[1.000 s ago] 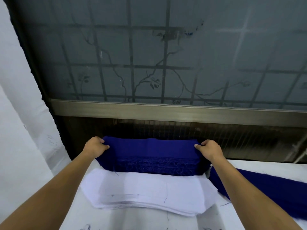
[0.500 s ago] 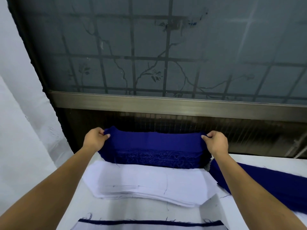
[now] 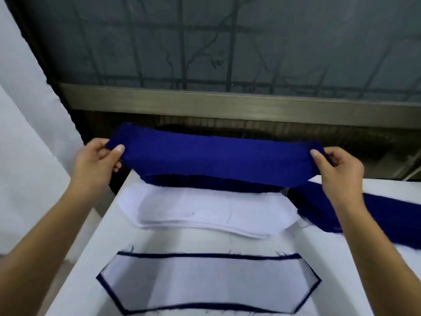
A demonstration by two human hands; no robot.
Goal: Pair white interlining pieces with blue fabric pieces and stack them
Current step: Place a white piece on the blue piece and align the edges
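One blue fabric piece [image 3: 216, 159] hangs stretched in the air above the far blue stack [image 3: 214, 182]. My left hand [image 3: 96, 160] pinches its left end and my right hand [image 3: 339, 167] pinches its right end. Below it lies a stack of white interlining pieces [image 3: 209, 210]. Nearer to me a white interlining piece lies on a blue piece, forming a paired stack [image 3: 207, 283] with only a blue border showing.
Another blue fabric pile [image 3: 387, 215] lies at the right on the white table [image 3: 95, 270]. The table's left edge drops off beside my left arm. A metal sill [image 3: 227, 106] and frosted window stand behind the table.
Both hands lifted the top blue piece off the far stack and drew it up and toward me. The view tilted down, showing the paired stack near me.
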